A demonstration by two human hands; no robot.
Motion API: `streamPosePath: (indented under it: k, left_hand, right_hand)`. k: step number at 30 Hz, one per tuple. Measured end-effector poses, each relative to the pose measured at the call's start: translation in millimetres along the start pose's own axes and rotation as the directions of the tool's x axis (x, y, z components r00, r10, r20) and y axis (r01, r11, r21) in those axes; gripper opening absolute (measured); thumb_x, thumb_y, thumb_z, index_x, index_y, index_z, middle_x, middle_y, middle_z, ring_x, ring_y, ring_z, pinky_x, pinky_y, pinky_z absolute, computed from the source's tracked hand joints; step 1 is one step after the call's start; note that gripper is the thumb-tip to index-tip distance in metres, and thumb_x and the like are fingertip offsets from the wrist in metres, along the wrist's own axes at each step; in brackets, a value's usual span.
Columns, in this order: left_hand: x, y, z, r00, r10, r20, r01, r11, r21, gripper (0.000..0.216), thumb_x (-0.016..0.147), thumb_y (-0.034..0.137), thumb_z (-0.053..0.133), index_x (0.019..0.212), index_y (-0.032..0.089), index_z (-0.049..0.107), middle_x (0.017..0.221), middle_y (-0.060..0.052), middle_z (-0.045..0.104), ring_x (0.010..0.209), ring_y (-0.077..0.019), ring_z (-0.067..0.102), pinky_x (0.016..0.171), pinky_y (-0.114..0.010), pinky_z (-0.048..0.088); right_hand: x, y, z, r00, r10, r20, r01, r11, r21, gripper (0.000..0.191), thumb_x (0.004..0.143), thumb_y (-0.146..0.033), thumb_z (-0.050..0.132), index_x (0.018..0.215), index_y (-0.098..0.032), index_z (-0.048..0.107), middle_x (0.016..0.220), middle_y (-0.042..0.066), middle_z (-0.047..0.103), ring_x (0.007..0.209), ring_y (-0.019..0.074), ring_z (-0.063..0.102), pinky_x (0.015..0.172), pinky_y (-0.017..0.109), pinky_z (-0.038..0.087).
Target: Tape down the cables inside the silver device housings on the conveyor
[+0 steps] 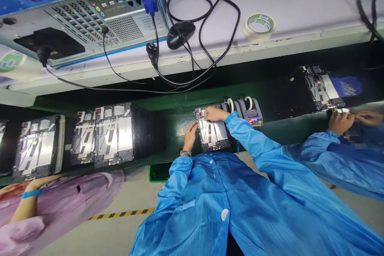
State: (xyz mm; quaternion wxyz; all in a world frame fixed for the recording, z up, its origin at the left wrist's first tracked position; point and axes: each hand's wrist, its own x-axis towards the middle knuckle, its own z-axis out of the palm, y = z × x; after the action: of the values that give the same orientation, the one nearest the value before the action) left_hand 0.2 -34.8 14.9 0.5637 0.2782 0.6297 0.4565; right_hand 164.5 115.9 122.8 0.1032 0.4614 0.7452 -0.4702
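Observation:
In front of me on the dark green work surface [178, 126] lies an opened, tablet-like electronic device [212, 133], with silver plates, black strips and a dark frame. My left hand [190, 137] is at its left edge, fingers stretched out and touching the side. Over the upper part of the device is my right hand [214, 113], its fingers bent and pressed together. Whatever these fingertips may hold is too small to make out. Just right of the device, a grey tape dispenser [254, 113] carries a white tape roll [249, 103], and a similar unit stands beside it.
Stacks of similar devices [115, 136] stand to the left. A co-worker's pink sleeve [81, 194] is at lower left; another person's hands [342, 122] work at a device stack [322, 88] on the right. The shelf above bears a computer case [120, 20], cables, a mouse [180, 35] and tape [260, 23].

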Motion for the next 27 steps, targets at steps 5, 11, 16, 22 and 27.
streamPosePath:
  k: [5, 11, 16, 22, 27]
  left_hand:
    - [11.2, 3.7, 2.1, 0.999, 0.024, -0.047, -0.023, 1.0, 0.016, 0.044, 0.092, 0.049, 0.062, 0.12, 0.017, 0.072, 0.133, -0.014, 0.07, 0.123, -0.0286, 0.065, 0.101, -0.041, 0.054]
    - [12.9, 3.6, 3.2, 0.998, 0.033, -0.054, -0.031, 0.999, 0.03, 0.043, 0.093, 0.052, 0.06, 0.115, 0.017, 0.071, 0.125, -0.014, 0.072, 0.117, -0.0276, 0.066, 0.097, -0.041, 0.055]
    - [13.7, 5.8, 3.2, 0.997, 0.049, -0.064, -0.043, 0.995, 0.088, 0.042, 0.092, 0.052, 0.062, 0.113, 0.017, 0.072, 0.122, -0.012, 0.073, 0.114, -0.0257, 0.066, 0.093, -0.037, 0.055]
    - [16.4, 10.5, 4.6, 0.995, 0.075, -0.072, -0.064, 0.987, 0.145, 0.042, 0.092, 0.052, 0.062, 0.111, 0.015, 0.072, 0.117, -0.014, 0.074, 0.108, -0.0252, 0.067, 0.095, -0.038, 0.054]
    - [15.9, 9.7, 4.4, 0.994, 0.086, -0.073, -0.074, 0.986, 0.15, 0.045, 0.094, 0.054, 0.059, 0.111, 0.015, 0.072, 0.117, -0.014, 0.074, 0.106, -0.0251, 0.068, 0.094, -0.038, 0.053]
  right_hand:
    - [3.4, -1.1, 2.1, 0.998, 0.021, 0.052, -0.02, 1.0, -0.011, 0.014, 0.082, -0.02, 0.069, 0.089, -0.012, 0.078, 0.072, 0.004, 0.073, 0.061, 0.0124, 0.058, 0.057, 0.022, 0.037]
    - [0.7, -13.3, 0.8, 0.997, 0.07, 0.018, -0.068, 0.993, -0.096, 0.015, 0.08, -0.016, 0.068, 0.088, -0.01, 0.079, 0.078, 0.011, 0.075, 0.069, 0.0195, 0.067, 0.062, 0.026, 0.042]
    - [-3.5, -21.5, -2.5, 0.995, 0.097, 0.012, -0.095, 0.988, -0.12, 0.016, 0.081, -0.015, 0.068, 0.091, -0.009, 0.079, 0.082, 0.014, 0.077, 0.075, 0.0223, 0.07, 0.065, 0.027, 0.044]
    - [-2.9, -20.7, -2.2, 0.995, 0.097, 0.025, -0.094, 0.99, -0.1, 0.013, 0.078, -0.015, 0.069, 0.086, -0.009, 0.078, 0.078, 0.013, 0.076, 0.067, 0.0203, 0.067, 0.061, 0.027, 0.044]
    - [-2.6, -15.5, -2.6, 0.996, 0.078, 0.038, -0.076, 0.996, -0.043, 0.011, 0.081, -0.017, 0.068, 0.083, -0.009, 0.076, 0.075, 0.01, 0.074, 0.06, 0.0146, 0.062, 0.056, 0.024, 0.041]
